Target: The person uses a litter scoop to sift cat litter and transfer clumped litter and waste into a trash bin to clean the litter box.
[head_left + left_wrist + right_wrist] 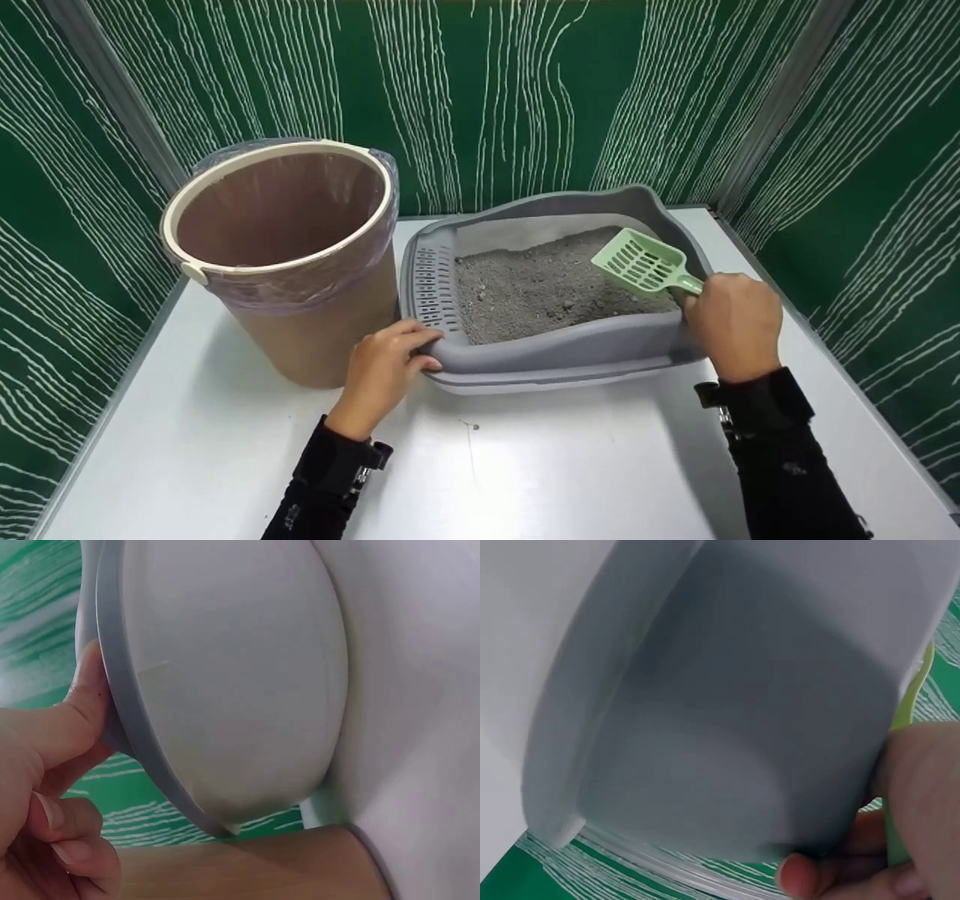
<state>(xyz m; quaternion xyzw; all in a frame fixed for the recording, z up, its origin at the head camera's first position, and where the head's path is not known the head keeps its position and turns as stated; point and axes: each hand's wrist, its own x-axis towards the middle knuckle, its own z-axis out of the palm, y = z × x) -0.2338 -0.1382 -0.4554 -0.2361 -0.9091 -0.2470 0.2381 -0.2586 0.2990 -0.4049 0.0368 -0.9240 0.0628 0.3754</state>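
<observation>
A grey litter box (555, 352) holds grey, grainy cat litter (525, 289) with a few small clumps. At its front left corner, my left hand (386, 367) pinches the rim, thumb outside and fingers over the top; the left wrist view shows the thumb against the grey rim (124, 682). My right hand (739, 322) grips the handle of a light green slotted litter scoop (641, 261), whose head is over the right part of the litter and looks empty. In the right wrist view, fingertips (799, 877) of that hand touch the box's lower edge beside the green handle.
A tall brown trash bin (330, 337) with a cream rim and a clear plastic liner stands just left of the box. Both rest on a white table (525, 465). Green panels (525, 97) with white wavy lines close off the back and sides.
</observation>
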